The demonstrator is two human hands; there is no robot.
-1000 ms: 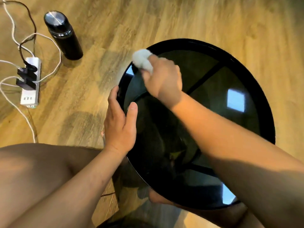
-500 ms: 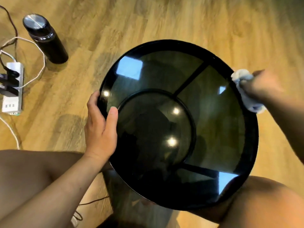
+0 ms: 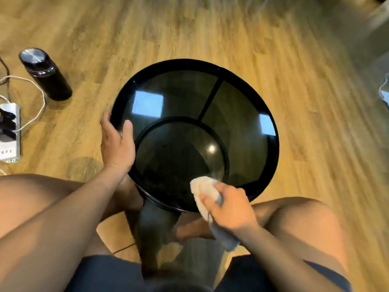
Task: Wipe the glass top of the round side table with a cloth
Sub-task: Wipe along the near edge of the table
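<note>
Round glass-top side table (image 3: 242, 127): left hand (image 3: 116, 144) grasps its left rim, thumb on glass; right hand (image 3: 231, 209), fingers clenched round white cloth (image 3: 203, 186), has swept from table's right rim to near edge, so rim circuit prob. closing

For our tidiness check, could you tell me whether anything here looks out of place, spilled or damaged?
Nothing spilled or damaged. Only oddity: a black flask stands on the floor close to a power strip with loose cables.

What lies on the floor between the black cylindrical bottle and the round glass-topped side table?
In the head view, only bare wooden floor lies between the black cylindrical bottle and the round glass-topped side table.
</note>
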